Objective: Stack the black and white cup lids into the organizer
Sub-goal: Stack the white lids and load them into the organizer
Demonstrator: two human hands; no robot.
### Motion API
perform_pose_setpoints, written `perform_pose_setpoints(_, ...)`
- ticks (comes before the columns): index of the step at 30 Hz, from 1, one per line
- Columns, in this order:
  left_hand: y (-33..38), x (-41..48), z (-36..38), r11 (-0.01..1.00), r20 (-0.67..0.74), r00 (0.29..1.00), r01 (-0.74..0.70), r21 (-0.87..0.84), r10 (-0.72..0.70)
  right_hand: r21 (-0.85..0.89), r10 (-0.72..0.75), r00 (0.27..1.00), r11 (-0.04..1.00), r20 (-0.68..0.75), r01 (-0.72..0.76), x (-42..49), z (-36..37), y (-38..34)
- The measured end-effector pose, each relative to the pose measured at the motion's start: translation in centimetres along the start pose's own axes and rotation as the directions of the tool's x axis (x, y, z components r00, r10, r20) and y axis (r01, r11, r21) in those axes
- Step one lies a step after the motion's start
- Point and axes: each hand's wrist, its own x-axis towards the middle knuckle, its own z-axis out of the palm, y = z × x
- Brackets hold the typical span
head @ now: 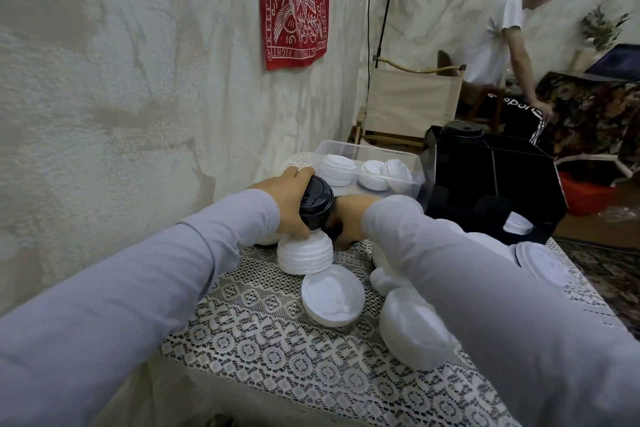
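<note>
While the left hand (289,204) wraps a short stack of black lids (316,203), tilted on its side, the right hand (348,218) reaches in just beside it, low to the desk (277,350); fingers hidden behind the stack, so can't tell if they grip anything. Probably the left squeezes the stack to keep the lids nested while the right gathers more. Just below the left hand sits a white lid stack (304,255), an upturned white lid (332,295) nearer the camera, more white stacks (414,333) under the right sleeve. Clear tub (367,168) behind holds more white lids. The black organizer (498,184) stands at the desk's far right: black lids already piled in its back slot (462,130), one white lid (517,222) in a front opening. Most of the job looks undone. Writing: red wall banner (294,3) reads "KEEP FIGHT…" along its edge; a black bag (519,114) beyond shows partial white letters, unreadable.
</note>
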Motion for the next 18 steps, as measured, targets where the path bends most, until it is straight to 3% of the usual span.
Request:
perform_pose_setpoints(2,-0.2,-0.1,0.0,1.000,0.007,1.000,0.005,0.004,-0.005,-0.048,0.010,0.996,0.999,0.090,-0.006,0.7,0.8,-0.4)
perform_pose_setpoints(7,-0.7,-0.2,0.0,1.000,0.007,1.000,0.009,0.008,-0.009,-0.008,0.039,0.997,0.999,0.063,-0.038,1.3,1.5,0.5)
perform_pose_setpoints(10,-0.6,-0.1,-0.1,1.000,0.001,1.000,0.008,0.004,-0.008,0.135,0.079,0.997,0.988,-0.020,-0.076,0.8,1.3,1.2)
perform_pose_setpoints(12,-0.5,-0.1,-0.2,1.000,-0.010,1.000,0.002,0.002,-0.002,0.329,0.135,0.984,0.940,-0.117,-0.089,0.2,0.7,2.1)
perform_pose_setpoints(13,-0.5,-0.2,-0.3,1.000,-0.017,1.000,-0.001,0.001,0.001,0.447,0.170,0.971,0.891,-0.168,-0.078,0.0,0.4,2.6)
perform_pose_setpoints(15,-0.5,-0.3,-0.5,1.000,-0.032,0.999,-0.004,-0.002,0.004,0.726,0.275,0.938,0.687,-0.210,-0.039,-0.4,-0.1,3.4)
perform_pose_setpoints(18,-0.5,-0.5,-0.7,1.000,-0.048,0.999,-0.008,-0.014,0.007,0.988,0.402,0.911,0.148,-0.098,0.041,-1.3,-0.6,4.1)
